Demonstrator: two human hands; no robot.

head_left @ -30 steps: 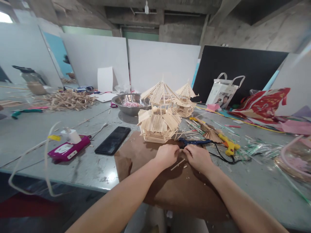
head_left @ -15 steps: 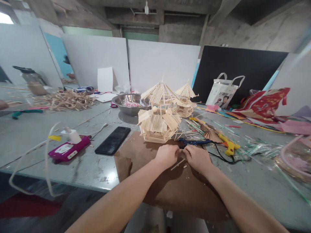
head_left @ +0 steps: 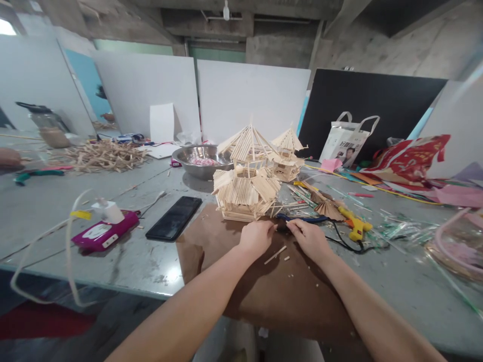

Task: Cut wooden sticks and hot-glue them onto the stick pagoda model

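Observation:
My left hand and my right hand rest close together on a brown paper sheet. Both are closed, fingertips meeting around something small and dark that I cannot make out. A loose wooden stick lies just below them. Right behind my hands stands a two-tiered pavilion model of wooden sticks. A smaller stick pavilion sits behind it. Blue-handled pliers lie just beyond my right hand.
A black phone lies left of the paper, a pink box with a white charger farther left. A steel bowl, a stick pile, a yellow glue gun, a white bag and red wrapping crowd the table.
Both hands have shifted slightly away from me, toward the pavilion. The loose stick now lies clear below them.

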